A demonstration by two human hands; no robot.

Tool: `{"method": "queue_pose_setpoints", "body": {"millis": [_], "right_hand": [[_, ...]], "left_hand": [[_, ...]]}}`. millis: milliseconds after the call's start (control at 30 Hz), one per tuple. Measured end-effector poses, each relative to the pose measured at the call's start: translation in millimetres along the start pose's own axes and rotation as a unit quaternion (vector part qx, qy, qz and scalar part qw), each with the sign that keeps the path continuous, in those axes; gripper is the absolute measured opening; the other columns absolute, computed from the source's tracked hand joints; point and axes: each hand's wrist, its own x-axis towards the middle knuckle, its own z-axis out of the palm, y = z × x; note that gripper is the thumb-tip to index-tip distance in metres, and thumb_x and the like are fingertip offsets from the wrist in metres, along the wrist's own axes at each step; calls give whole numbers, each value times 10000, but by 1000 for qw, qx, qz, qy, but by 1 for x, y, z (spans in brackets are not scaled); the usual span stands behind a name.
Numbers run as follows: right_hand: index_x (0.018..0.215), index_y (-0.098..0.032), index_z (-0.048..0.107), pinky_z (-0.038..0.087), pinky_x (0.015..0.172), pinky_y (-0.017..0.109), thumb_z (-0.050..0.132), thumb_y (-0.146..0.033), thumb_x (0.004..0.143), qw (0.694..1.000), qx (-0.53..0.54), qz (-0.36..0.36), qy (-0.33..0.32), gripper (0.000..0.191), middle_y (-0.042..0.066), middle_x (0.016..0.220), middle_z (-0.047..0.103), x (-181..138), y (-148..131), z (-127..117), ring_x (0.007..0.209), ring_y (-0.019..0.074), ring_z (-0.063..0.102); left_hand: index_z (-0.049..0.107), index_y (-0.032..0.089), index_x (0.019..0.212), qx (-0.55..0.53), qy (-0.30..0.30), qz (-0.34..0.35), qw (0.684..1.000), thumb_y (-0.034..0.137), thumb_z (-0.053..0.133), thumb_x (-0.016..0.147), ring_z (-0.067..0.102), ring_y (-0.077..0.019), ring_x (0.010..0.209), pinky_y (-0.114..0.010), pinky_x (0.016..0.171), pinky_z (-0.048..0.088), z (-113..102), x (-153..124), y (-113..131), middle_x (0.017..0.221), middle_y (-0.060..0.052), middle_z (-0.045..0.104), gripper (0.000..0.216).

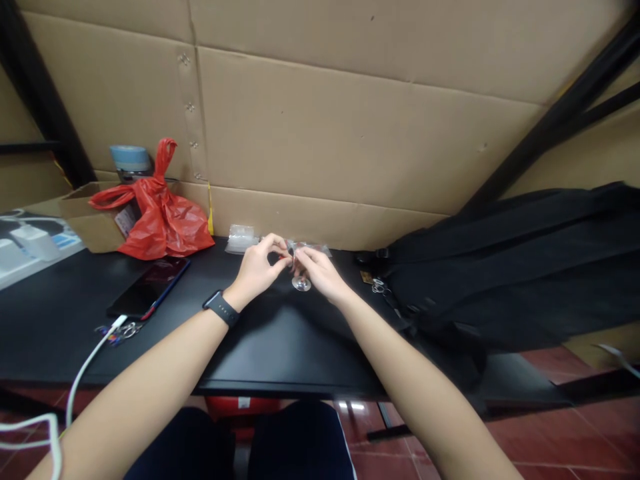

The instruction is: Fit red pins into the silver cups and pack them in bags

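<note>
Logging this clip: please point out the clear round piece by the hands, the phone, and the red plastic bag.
Clear round piece (301,285): head view, on its rounded face.
Phone (151,288): head view, mid-screen.
Red plastic bag (167,228): head view, on its body below the knot.

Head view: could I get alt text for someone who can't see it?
A person's left hand and right hand are close together over a black desk, a small clear round piece just below the right one. A red plastic bag and a phone on a white cable are at left, a black bag at right.
</note>
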Motion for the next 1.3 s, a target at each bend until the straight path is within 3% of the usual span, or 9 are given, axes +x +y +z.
{"method": "queue_pose_setpoints", "body": {"millis": [167, 333, 533, 733, 867, 1000, 1067, 1133, 1300], "right_hand": [[808, -196, 603, 479, 688, 284, 601, -510, 865, 994, -92, -62, -24, 318, 11, 798, 619, 3, 5, -11, 723, 150, 570], [754, -192, 621, 478, 810, 336, 583, -397, 884, 976, -187, -109, 4, 246, 46, 877, 624, 4, 6, -14, 856, 190, 590], [743, -192, 650, 495, 811, 359, 590, -336, 881, 966, -219, -141, -1, 208, 67, 932, 619, 2, 5, -15, 940, 215, 599], [778, -174, 670, 494, 749, 317, 601, -328, 886, 962, -239, -126, -32, 200, 67, 951, 614, 3, 7, -18, 891, 187, 607], [899, -168, 668, 461, 719, 284, 663, -311, 847, 948, -298, -99, -49, 153, 45, 908, 628, 5, 17, -28, 777, 152, 571], [898, -158, 684, 435, 674, 254, 713, -197, 773, 924, -359, -46, -122, 134, 37, 843, 676, 4, 22, -40, 690, 131, 560], [815, -149, 685, 436, 654, 249, 662, -160, 798, 926, -347, -21, -148, 30, 30, 742, 686, 4, 20, -42, 639, 128, 575], [773, -151, 675, 457, 657, 254, 633, -172, 819, 939, -311, -23, -144, 66, 33, 709, 697, 5, 19, -40, 634, 137, 610], [841, -174, 619, 529, 654, 277, 639, -356, 849, 989, -138, -33, -52, 183, 55, 813, 720, 9, 23, -25, 695, 163, 685]], "left_hand": [[555, 214, 946, 3, -5, -3, 1000, 179, 672, 802, 699, -185, 902, -295, 847, 502, 0, 0, -2, 899, -12, 709, 189], [612, 199, 930, 53, 9, 20, 998, 227, 595, 880, 638, -192, 948, -326, 896, 486, -2, 3, -4, 959, -44, 668, 60], [721, 248, 958, 176, -96, 36, 979, 386, 707, 824, 557, -268, 1080, -427, 972, 424, -2, -1, -11, 1070, -56, 621, 193], [759, 266, 904, 231, -171, 25, 957, 373, 714, 831, 569, -235, 1012, -372, 907, 417, -1, -1, -22, 1042, -36, 655, 137], [756, 267, 876, 242, -193, 32, 950, 274, 664, 863, 620, -197, 926, -310, 850, 414, -6, 1, -31, 923, -6, 716, 93], [733, 251, 903, 220, -181, 6, 959, 261, 622, 880, 668, -172, 841, -263, 789, 431, -8, 1, -39, 856, 9, 745, 113], [723, 241, 888, 212, -167, -2, 963, 269, 609, 885, 678, -168, 834, -254, 790, 441, -9, 1, -39, 858, 7, 750, 118], [718, 232, 880, 204, -155, -10, 967, 271, 608, 881, 682, -169, 834, -254, 793, 453, -8, 1, -38, 863, 3, 752, 116], [706, 209, 864, 125, -140, -51, 981, 266, 586, 881, 692, -173, 843, -262, 804, 495, -1, 0, -33, 904, -15, 755, 134]]}}
